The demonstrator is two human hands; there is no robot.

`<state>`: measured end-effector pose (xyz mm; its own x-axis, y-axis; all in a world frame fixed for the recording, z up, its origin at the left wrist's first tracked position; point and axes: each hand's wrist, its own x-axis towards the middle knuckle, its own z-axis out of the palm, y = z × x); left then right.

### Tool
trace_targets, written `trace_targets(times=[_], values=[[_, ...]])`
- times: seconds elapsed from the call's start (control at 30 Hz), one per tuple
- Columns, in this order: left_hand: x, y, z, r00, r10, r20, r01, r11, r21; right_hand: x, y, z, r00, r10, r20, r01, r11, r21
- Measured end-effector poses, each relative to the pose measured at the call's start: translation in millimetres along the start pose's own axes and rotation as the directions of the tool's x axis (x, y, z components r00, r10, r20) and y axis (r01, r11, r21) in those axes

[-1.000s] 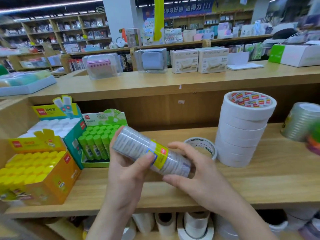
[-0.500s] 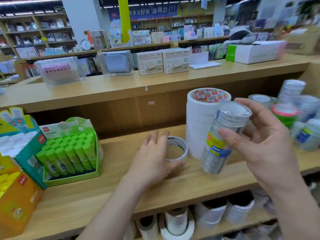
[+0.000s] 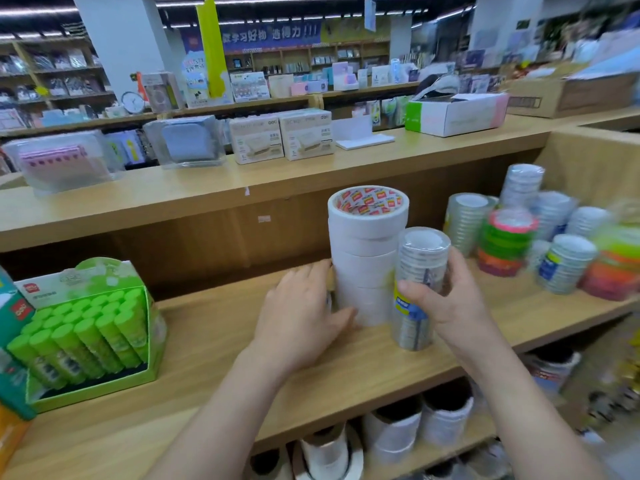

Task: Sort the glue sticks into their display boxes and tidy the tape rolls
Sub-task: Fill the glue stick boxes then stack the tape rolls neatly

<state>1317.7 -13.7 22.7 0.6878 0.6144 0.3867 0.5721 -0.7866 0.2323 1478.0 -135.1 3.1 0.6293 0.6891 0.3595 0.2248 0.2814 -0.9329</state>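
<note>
My right hand [image 3: 450,306] grips a plastic-wrapped pack of clear tape rolls [image 3: 420,258]. The pack stands upright on the wooden shelf [image 3: 207,362], touching the right side of a tall stack of white tape rolls [image 3: 363,265]. My left hand [image 3: 301,313] lies palm-down at the stack's left foot, fingertips against the stack. It covers a loose tape roll, of which only a sliver shows. At far left stands a green display box of green glue sticks [image 3: 86,334], beside the edges of a teal box [image 3: 7,341] and an orange box [image 3: 7,441].
Wrapped clear tape packs [image 3: 568,265] and a stack of coloured tape rolls [image 3: 505,244] crowd the shelf's right end against a wooden side wall. More white rolls [image 3: 391,431] sit on the shelf below. Boxes line the upper counter [image 3: 138,199].
My right hand has set the clear tape pack down upright against the white stack. My left hand slid right with the loose roll up to the stack. The view panned right.
</note>
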Motion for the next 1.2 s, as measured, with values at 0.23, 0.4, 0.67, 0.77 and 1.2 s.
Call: trace_targets(times=[0.23, 0.4, 0.67, 0.77, 1.2], values=[[7, 5, 4, 0.992, -0.120, -0.023, 0.110, 0.956, -0.271, 11, -1, -10, 0.980, 0.030, 0.196, -0.065, 0.982, 0.177], [7, 10, 9, 0.973, -0.200, -0.118, 0.166, 0.954, -0.248, 20, -2, -16, 0.965, 0.040, 0.259, -0.085, 0.983, 0.165], [-5, 25, -5, 0.970, -0.156, -0.184, 0.167, 0.985, 0.050, 13, -4, -22, 0.962, 0.079, 0.262, -0.080, 0.997, -0.006], [-27, 35, -3, 0.916, 0.031, -0.400, -0.007, 0.998, 0.061, -1, -5, -28, 0.974, 0.101, 0.205, -0.045, 0.965, -0.258], [20, 147, 49, 0.999, 0.001, -0.041, -0.027, 0.761, -0.649, -17, -24, -91, 0.987, -0.116, 0.110, 0.148, 0.924, -0.354]])
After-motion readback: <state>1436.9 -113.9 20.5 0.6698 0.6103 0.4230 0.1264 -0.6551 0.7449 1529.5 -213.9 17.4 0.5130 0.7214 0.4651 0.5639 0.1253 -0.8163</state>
